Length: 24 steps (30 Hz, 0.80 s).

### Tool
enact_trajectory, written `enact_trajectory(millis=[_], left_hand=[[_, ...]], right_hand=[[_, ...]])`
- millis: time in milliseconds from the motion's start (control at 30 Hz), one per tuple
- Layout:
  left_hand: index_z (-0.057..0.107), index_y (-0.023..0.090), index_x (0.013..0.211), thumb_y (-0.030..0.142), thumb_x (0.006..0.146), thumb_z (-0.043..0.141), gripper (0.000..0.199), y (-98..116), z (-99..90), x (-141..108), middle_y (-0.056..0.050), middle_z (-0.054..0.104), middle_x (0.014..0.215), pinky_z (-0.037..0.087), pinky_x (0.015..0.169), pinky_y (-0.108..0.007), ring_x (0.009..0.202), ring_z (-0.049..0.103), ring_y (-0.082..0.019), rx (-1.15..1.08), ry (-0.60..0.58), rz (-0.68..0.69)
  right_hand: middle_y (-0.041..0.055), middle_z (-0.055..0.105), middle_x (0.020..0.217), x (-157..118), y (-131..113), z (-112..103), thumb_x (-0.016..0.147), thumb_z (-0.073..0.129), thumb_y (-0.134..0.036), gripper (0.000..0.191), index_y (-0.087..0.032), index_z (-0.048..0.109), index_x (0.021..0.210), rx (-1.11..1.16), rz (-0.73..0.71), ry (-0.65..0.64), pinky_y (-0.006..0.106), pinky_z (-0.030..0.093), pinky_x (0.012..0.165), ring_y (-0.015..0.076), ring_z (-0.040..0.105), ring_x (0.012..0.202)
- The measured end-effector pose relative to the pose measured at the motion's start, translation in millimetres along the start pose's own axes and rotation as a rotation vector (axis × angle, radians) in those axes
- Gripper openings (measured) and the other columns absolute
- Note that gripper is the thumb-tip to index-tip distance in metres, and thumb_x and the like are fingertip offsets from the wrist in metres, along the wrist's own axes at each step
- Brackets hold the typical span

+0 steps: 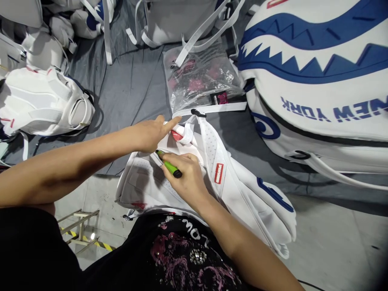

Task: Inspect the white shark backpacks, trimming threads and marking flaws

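A white backpack (242, 186) lies with its strap side up, partly over the table's near edge and against my body. On its strap is a small red label (218, 173). My left hand (153, 133) grips the backpack near its top, index finger stretched toward the top loop; its thumb is hidden. Closed around a green marker (171, 166) with black ends, my right hand (189, 178) rests on the back panel. The marker's far end points at the fabric just beside my left hand.
Behind the backpack lies a clear plastic bag (200, 76) with pink items inside. To the right stands a big white and blue backpack (318, 93) lettered NEW YORK. Other white backpacks (45, 101) crowd the left and back of the grey-covered table (130, 81). A metal frame (80, 226) stands on the floor.
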<state>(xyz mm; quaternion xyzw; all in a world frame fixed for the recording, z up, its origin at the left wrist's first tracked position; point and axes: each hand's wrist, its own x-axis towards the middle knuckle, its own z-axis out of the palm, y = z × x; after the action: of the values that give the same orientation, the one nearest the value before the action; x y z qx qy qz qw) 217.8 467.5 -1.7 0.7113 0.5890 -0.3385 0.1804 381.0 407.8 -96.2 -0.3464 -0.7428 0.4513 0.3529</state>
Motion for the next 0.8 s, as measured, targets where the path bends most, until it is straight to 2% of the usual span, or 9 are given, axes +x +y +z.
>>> enact_trajectory(millis=[100, 200, 333, 433, 500, 600, 667, 800], left_hand=[[-0.01, 0.027, 0.162, 0.013, 0.08, 0.061, 0.109, 1.5, -2.0, -1.4, -0.019, 0.046, 0.141, 0.053, 0.084, -0.033, 0.109, 0.065, -0.029, -0.008, -0.004, -0.009], [-0.01, 0.027, 0.161, 0.013, 0.08, 0.061, 0.109, 1.5, -1.7, -2.0, -0.018, 0.047, 0.14, 0.052, 0.085, -0.032, 0.109, 0.065, -0.028, 0.011, -0.006, -0.004], [-0.008, 0.026, 0.162, 0.015, 0.081, 0.061, 0.107, -0.7, 2.4, -1.9, -0.017, 0.048, 0.137, 0.053, 0.083, -0.032, 0.107, 0.066, -0.028, 0.017, 0.024, 0.0], [-0.007, 0.026, 0.162, 0.014, 0.082, 0.06, 0.105, -0.9, 4.1, -2.7, -0.018, 0.048, 0.137, 0.053, 0.084, -0.033, 0.108, 0.065, -0.029, 0.002, 0.038, 0.01], [-0.007, 0.025, 0.163, 0.014, 0.082, 0.06, 0.104, 0.1, 3.2, -4.0, -0.018, 0.049, 0.136, 0.053, 0.084, -0.033, 0.11, 0.065, -0.03, 0.006, 0.032, 0.001], [-0.006, 0.026, 0.162, 0.013, 0.083, 0.058, 0.103, 1.8, 0.0, -6.2, -0.017, 0.049, 0.136, 0.053, 0.083, -0.034, 0.111, 0.063, -0.03, -0.003, 0.019, -0.017], [-0.005, 0.026, 0.163, 0.013, 0.083, 0.058, 0.102, 1.8, -1.3, -6.8, -0.017, 0.049, 0.136, 0.053, 0.083, -0.034, 0.11, 0.064, -0.03, -0.024, 0.009, -0.014], [-0.008, 0.029, 0.162, 0.016, 0.085, 0.058, 0.103, -2.3, 2.2, -5.1, -0.016, 0.048, 0.137, 0.053, 0.084, -0.034, 0.109, 0.063, -0.029, -0.035, 0.019, 0.007]], right_hand=[[0.001, 0.08, 0.105, 0.3, -1.1, -1.0, 0.089, 0.066, -0.019, 0.021, -0.026, 0.076, 0.107, 0.01, 0.008, -0.055, 0.042, 0.05, 0.089, 0.0199, 0.075, 0.086], [0.0028, 0.08, 0.106, -0.2, -1.2, 0.1, 0.089, 0.064, -0.018, 0.022, -0.025, 0.076, 0.106, -0.035, 0.007, 0.028, 0.043, 0.049, 0.088, 0.0217, 0.074, 0.09], [0.0013, 0.081, 0.103, -0.9, -1.1, 3.1, 0.089, 0.067, -0.02, 0.019, -0.025, 0.075, 0.105, -0.008, -0.009, -0.052, 0.041, 0.05, 0.087, 0.02, 0.074, 0.084], [0.0033, 0.08, 0.108, -1.2, -2.7, 5.9, 0.091, 0.063, -0.019, 0.02, -0.024, 0.075, 0.107, -0.034, -0.014, 0.026, 0.043, 0.049, 0.088, 0.0215, 0.075, 0.091], [0.0037, 0.08, 0.109, -0.7, -4.3, 5.6, 0.091, 0.063, -0.018, 0.019, -0.023, 0.075, 0.106, -0.038, -0.026, 0.014, 0.043, 0.048, 0.088, 0.0224, 0.075, 0.094], [0.0021, 0.08, 0.11, -0.2, -4.6, -2.8, 0.091, 0.07, -0.026, 0.016, -0.025, 0.076, 0.106, 0.033, -0.02, -0.103, 0.042, 0.05, 0.089, 0.0215, 0.075, 0.094], [0.002, 0.08, 0.108, -1.8, -2.8, -11.3, 0.092, 0.069, -0.029, 0.017, -0.025, 0.076, 0.107, 0.068, 0.003, -0.089, 0.041, 0.052, 0.091, 0.0212, 0.074, 0.093], [0.0051, 0.08, 0.104, -6.0, 0.7, -17.7, 0.092, 0.063, -0.022, 0.025, -0.021, 0.073, 0.115, 0.011, 0.012, -0.017, 0.041, 0.054, 0.088, 0.0226, 0.074, 0.091]])
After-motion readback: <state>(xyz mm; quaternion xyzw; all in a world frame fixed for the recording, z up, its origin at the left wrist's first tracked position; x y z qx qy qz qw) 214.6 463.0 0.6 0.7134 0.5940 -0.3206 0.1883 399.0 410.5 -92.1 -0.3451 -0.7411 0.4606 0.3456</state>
